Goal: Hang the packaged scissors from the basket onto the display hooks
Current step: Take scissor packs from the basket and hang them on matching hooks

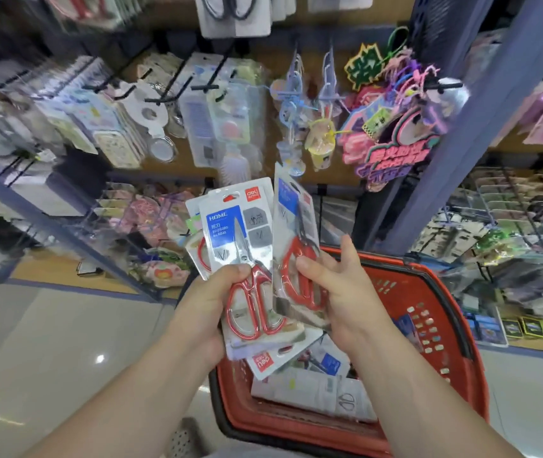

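The left hand [210, 302] is gripping a fanned stack [240, 246] of scissor packs, thumb across the front one and fingers curled behind. The right hand [336, 285] is pinching a single pack [293, 226] by its lower half, thumb on the face and one finger sticking out straight behind. Both are being held just above the basket [429, 269], where more packs [313, 388] are lying flat. The single pack is standing with its long axis nearly upright, blade tips and hang end pointing up, handles down at the thumb. The hooks [204, 87] are jutting from the board above and beyond both hands, and a hung pack [233, 11] is showing at the very top. The single pack is reaching higher than the stack, so the right hand is looking nearer for the lift. Its hang hole will probably need squaring to a hook tip, though that hole is too blurred to make out.
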Tool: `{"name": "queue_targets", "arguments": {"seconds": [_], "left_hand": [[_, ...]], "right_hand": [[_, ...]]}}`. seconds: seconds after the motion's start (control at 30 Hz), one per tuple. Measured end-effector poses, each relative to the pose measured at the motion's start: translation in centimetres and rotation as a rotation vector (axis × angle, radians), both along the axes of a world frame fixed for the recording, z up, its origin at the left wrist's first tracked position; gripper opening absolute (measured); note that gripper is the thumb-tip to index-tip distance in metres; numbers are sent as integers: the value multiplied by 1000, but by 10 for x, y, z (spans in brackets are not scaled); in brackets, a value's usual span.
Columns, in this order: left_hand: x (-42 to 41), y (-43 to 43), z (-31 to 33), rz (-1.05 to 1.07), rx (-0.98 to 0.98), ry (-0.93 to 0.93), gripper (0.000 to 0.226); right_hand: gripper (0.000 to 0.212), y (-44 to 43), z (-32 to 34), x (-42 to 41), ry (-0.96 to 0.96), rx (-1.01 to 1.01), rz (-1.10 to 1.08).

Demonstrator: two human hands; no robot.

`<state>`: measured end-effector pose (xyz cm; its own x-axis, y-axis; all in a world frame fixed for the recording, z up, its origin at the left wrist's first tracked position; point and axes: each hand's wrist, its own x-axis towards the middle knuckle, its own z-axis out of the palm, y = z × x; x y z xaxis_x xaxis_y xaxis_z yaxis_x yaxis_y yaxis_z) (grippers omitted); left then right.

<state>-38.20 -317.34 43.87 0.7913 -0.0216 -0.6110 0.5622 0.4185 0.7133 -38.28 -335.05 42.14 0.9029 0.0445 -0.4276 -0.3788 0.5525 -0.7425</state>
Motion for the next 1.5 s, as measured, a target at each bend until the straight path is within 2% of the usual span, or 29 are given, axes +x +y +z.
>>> {"name": "queue_targets", "arguments": {"seconds": [0.07,0.13,0.17,0.27,0.47,0.6,0.7,0.83,0.9,1.03,1.43,1.5], "left_hand": [[7,22,2,4,-26,-15,36],[14,47,8,8,-73,-19,33],[18,62,9,6,-101,-25,33],[29,115,16,-30,-159,-41,28],[56,219,48,-136,-215,-118,21],[73,269,66,-151,-221,-194,32],[86,293,74,-133,-208,-218,40],[105,309,84,-96,-227,-245,21],[115,311,94,-88,-244,-268,19],[140,308,118,-54,-249,-324,19],[205,312,168,126,-224,-510,22],[208,316,174,171,-201,-526,33]], "right_hand": [[111,20,9,7,-54,5,-3],[76,42,24,15,-94,-4,7],[66,54,29,19,-112,-19,22],[58,96,43,29,-157,-93,21],[56,178,76,49,-227,-188,-150],[32,214,98,66,-205,-189,-181],[32,224,111,76,-247,-290,-188],[37,225,121,89,-355,-472,-147],[40,222,122,96,-395,-523,-150],[38,215,126,115,-502,-538,-181],[39,233,191,207,-853,-492,-66],[40,241,202,217,-895,-506,-52]]}}
